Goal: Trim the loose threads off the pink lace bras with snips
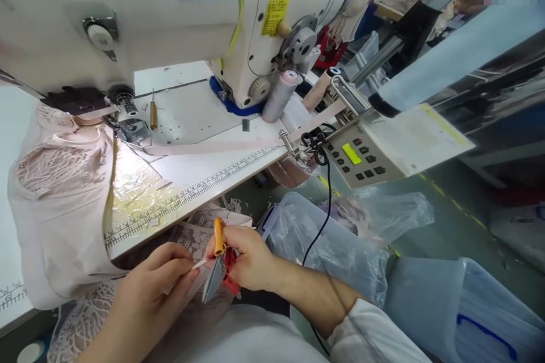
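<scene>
Scissors [214, 279] with orange and red handles are wrapped in my right hand [253, 258], their blades pointing down. My left hand [157, 286] is closed, pinching a thin pale strip [200, 264] that runs to the fingertips of my right hand. Both hands are close together in front of the table edge. Pale lace fabric [198, 238] hangs behind them. A pale pink garment with lace [63, 198] lies on the table to the left, its top edge under the sewing machine's presser area. Part of the scissors is hidden by my right fingers.
Above stands the white sewing machine [170, 17]. A ruler tape [196, 193] lines the table's front. An awl [153, 115], a thread cone [280, 96] and a control box [361, 153] are nearby. Plastic bins [421, 295] stand at the right; a black cable [328, 198] hangs down.
</scene>
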Action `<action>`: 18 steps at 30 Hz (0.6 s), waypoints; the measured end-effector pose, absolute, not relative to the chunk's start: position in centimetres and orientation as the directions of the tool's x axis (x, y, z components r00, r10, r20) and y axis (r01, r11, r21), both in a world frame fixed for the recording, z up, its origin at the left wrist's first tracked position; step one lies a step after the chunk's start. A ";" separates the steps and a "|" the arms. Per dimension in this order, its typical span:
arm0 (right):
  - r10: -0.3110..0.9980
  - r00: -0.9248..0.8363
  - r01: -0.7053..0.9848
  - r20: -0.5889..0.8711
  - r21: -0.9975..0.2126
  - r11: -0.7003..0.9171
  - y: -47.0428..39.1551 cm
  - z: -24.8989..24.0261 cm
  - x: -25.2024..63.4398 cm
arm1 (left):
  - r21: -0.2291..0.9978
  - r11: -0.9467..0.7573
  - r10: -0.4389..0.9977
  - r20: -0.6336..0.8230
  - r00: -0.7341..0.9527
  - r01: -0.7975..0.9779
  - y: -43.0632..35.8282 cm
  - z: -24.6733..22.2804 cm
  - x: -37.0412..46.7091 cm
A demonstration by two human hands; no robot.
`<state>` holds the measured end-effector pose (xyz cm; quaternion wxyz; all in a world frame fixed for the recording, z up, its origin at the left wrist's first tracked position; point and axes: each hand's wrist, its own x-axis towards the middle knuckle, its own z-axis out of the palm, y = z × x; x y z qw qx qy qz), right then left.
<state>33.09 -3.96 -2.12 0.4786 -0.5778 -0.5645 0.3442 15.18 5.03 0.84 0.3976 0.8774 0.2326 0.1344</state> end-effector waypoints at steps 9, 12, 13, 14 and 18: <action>0.905 0.255 0.506 0.341 -0.845 0.175 -4.8 -2.8 34.7 | 0.531 -0.746 0.527 0.100 0.844 0.402 4.0 -0.8 12.7; 0.916 0.134 0.663 0.379 -0.721 0.202 -6.0 -4.2 36.2 | 0.728 -0.471 0.787 0.090 0.611 0.498 2.4 -2.2 7.9; 0.924 0.088 0.716 0.373 -0.669 0.202 -6.3 -4.9 36.7 | 0.804 -0.287 0.896 0.033 0.443 0.520 1.9 -2.7 6.0; 0.934 0.053 0.760 0.352 -0.621 0.192 -6.5 -5.5 37.2 | 0.849 -0.079 0.973 -0.048 0.226 0.523 1.4 -3.2 4.0; 0.960 -0.047 0.839 0.276 -0.510 0.188 -7.1 -7.5 38.5 | 0.836 0.381 0.914 -0.275 -0.299 0.395 -0.7 -5.7 -2.6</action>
